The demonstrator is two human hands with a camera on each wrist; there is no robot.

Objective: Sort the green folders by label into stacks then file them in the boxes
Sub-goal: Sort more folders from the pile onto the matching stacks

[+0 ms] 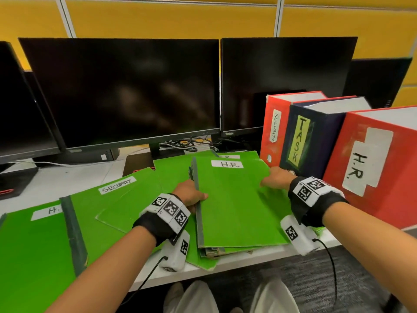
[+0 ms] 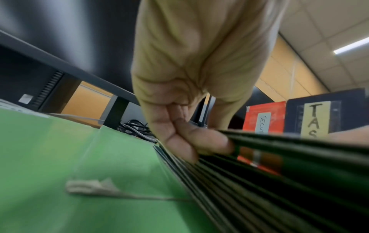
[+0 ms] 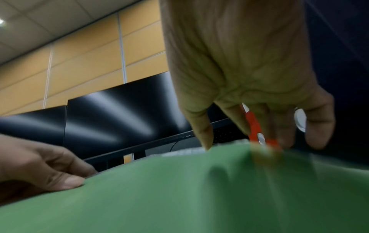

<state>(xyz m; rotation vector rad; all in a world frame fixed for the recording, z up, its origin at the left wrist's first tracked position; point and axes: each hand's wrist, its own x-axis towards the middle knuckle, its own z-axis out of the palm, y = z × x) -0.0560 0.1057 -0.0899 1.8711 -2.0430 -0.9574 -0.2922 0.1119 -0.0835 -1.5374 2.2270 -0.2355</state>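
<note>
On the desk (image 1: pixel 259 250), your left hand (image 1: pixel 191 195) and right hand (image 1: pixel 276 177) gripped the H.R. stack (image 1: pixel 237 204) by opposite edges; sorting remained unfinished, other folders (image 1: pixel 108 206) lay loose, and the boxes (image 1: pixel 311 141) stood unfilled.

Both forearms extend forward from the bottom of the head view and converge on the H.R. folder stack (image 1: pixel 237 199), the reference landmark.

Left hand (image 1: pixel 190 195): positioned at the left, spine edge of the stack. The fingers (image 2: pixel 179 141) curl around that edge, with the thumb lying on the top cover. A black band with white marker blocks wraps the left wrist (image 1: pixel 167 213).

Right hand (image 1: pixel 276 177): positioned at the far right corner of the stack. The fingers (image 3: pixel 201 130) point downward over the edge of the top cover and grip it. An identical band wraps the right wrist (image 1: pixel 313 195).
</note>
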